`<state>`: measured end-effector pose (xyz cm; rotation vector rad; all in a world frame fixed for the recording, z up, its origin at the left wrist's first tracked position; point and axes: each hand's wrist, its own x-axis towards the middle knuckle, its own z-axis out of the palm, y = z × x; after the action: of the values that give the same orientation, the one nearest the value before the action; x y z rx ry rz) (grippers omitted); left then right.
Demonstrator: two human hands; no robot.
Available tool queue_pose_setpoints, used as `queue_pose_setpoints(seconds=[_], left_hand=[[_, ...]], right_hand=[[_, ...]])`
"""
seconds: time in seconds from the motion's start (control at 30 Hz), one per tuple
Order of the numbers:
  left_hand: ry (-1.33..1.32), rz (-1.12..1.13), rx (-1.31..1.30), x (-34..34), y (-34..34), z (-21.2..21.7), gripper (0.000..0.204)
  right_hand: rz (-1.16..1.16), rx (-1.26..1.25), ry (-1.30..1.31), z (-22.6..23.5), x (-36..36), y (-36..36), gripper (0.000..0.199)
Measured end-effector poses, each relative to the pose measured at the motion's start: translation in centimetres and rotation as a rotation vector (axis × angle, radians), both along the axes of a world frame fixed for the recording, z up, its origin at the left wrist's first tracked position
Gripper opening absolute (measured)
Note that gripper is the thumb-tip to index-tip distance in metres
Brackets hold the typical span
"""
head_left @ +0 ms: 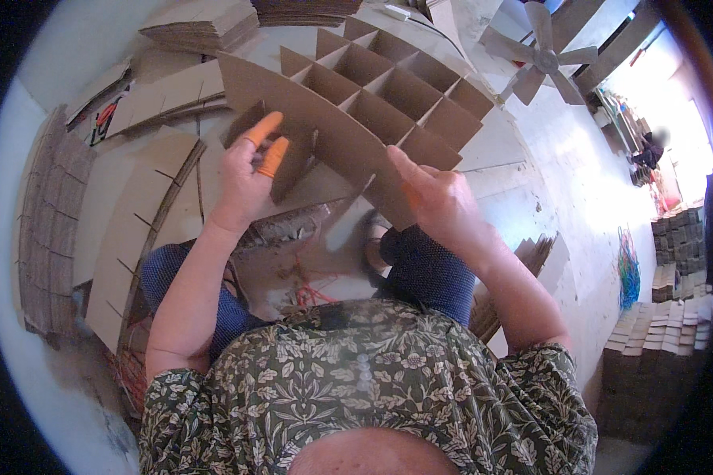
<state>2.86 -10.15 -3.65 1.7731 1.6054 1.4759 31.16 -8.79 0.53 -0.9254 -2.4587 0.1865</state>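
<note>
A brown cardboard divider grid (380,87), made of interlocked strips with square cells, stands in front of me. A long slotted cardboard strip (325,123) runs along its near side. My right hand (436,194) grips the right end of this long strip, its index finger laid along the edge. Orange finger covers show on two fingers of my left hand (249,170). Those fingers are bent round a shorter cardboard cross strip (293,162) below the long one; the thumb is hidden. Part of the cross strip lies behind the hand.
Slotted cardboard sheets (139,229) and a tall strip stack (51,229) lie left. More cardboard (202,28) is piled at the far left, near red-handled tools (104,117). A fan (545,59) stands far right. Cardboard stacks (657,340) and blue cords (628,269) lie right.
</note>
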Motion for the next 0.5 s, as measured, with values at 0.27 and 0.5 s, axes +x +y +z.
queue_pose_setpoints(seconds=[0.27,0.5], left_hand=[[0.249,0.229,0.063,-5.3,3.9,-0.8,0.043],[0.492,0.141,-0.207,-4.9,4.5,0.7,0.052]], right_hand=[[0.005,0.019,0.026,-0.2,0.2,-0.3,0.057],[0.013,-0.024,-0.036,0.7,0.8,-0.6,0.062]])
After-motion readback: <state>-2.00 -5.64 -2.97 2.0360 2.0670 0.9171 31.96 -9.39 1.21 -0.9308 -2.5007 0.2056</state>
